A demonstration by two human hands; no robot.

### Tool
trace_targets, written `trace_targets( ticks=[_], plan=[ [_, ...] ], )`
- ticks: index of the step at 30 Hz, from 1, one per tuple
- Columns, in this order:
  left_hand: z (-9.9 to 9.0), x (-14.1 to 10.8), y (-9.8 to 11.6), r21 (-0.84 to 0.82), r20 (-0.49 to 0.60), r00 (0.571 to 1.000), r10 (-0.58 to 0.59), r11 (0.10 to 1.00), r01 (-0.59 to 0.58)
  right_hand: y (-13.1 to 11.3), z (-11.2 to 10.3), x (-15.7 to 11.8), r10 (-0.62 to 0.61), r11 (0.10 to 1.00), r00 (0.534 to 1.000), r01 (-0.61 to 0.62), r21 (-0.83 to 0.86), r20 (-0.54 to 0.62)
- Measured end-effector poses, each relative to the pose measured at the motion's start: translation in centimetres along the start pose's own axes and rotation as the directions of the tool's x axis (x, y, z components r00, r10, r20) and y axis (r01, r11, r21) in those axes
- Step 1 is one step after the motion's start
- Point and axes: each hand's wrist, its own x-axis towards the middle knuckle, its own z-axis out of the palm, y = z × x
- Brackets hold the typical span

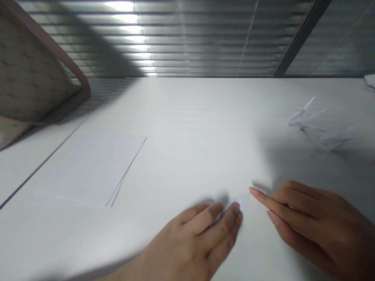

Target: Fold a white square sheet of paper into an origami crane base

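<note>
A small folded white paper point(242, 200) lies near the front of the white table, partly hidden under fingers. My left hand point(202, 234) rests palm down over it, its fingertips pressing the paper against the tabletop. To the right, my right hand point(310, 218) has its index finger stretched out, the tip at the paper's pointed right corner. Its thumb lies a little below that finger, and the other fingers are bent. Nothing is seen gripped in the right hand.
On the left of the table point(187, 156) lie flat white sheets point(93, 168). Two folded paper figures point(301, 117) point(334, 138) stand at the back right. A pink-edged patterned object point(35, 70) fills the upper left. Blinds point(190, 39) hang behind the table.
</note>
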Motion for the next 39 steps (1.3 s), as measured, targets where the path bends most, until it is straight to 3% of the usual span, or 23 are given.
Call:
trace_targets(
  ticks=[5,10,16,22,25,30,39],
  plan=[
    [-0.3,0.1,0.8,-0.014,0.021,1.000,-0.017,1.000,0.017,-0.8,0.5,0.8,-0.048,0.997,0.998,0.050,-0.054,0.029],
    [-0.5,0.2,0.6,-0.106,0.103,0.993,-0.050,0.992,0.061,-1.1,0.8,0.8,-0.023,0.990,1.000,0.025,-0.136,0.016],
    [0.2,0.0,0.0,-0.081,0.047,0.999,-0.014,0.997,0.018,-1.2,0.7,0.2,-0.019,0.983,1.000,0.023,-0.182,0.023],
    [0.0,0.0,0.6,-0.073,0.092,0.994,-0.063,0.995,0.070,-1.0,0.4,0.1,-0.006,0.988,0.999,0.012,-0.156,0.042],
    [-0.1,-0.1,0.9,-0.070,0.058,0.993,-0.100,0.992,0.104,-1.1,0.2,0.2,0.000,0.988,1.000,0.004,-0.152,0.029],
    [-0.3,0.0,1.1,-0.077,0.062,0.995,-0.083,0.993,0.087,-1.5,0.4,0.6,-0.061,0.985,0.998,0.065,-0.161,0.032],
    [-0.4,-0.3,1.4,0.037,0.035,0.998,-0.042,0.998,0.041,-1.5,0.6,-0.1,-0.023,0.972,0.997,0.040,-0.233,0.075]
  ],
)
